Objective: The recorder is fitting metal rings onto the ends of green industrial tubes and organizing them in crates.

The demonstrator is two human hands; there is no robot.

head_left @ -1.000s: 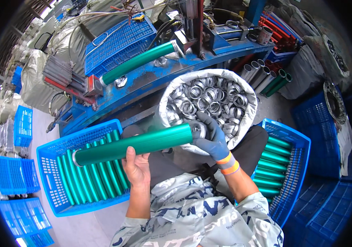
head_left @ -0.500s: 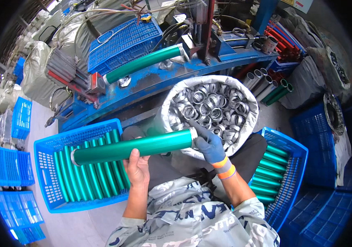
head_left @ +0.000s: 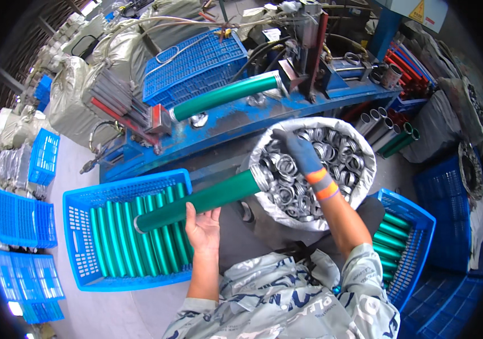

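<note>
My bare left hand (head_left: 202,229) is closed around the underside of a green metal tube (head_left: 202,199), which slants up to the right over a crate. A silver ring (head_left: 260,177) sits at the tube's right end, touching or close to the rim of a white sack (head_left: 369,189). Inside the sack lie many loose silver metal rings (head_left: 325,151). My right hand (head_left: 299,151), in a blue-grey glove with an orange-striped cuff, is over the rings near the sack's far left rim. Its fingertips are mostly hidden, so any grip cannot be made out.
Blue crates of green tubes stand at left (head_left: 72,248) and right (head_left: 425,226). Beyond the sack runs a blue metal bench (head_left: 224,127) with another green tube (head_left: 227,96) held lengthwise in a machine. Bare metal pipes (head_left: 374,124) lean beneath the bench's right end.
My right hand has left the tube's right end and moved up and right over the rings. The tube's right end now tilts higher, still in my left hand. The whole view has shifted.
</note>
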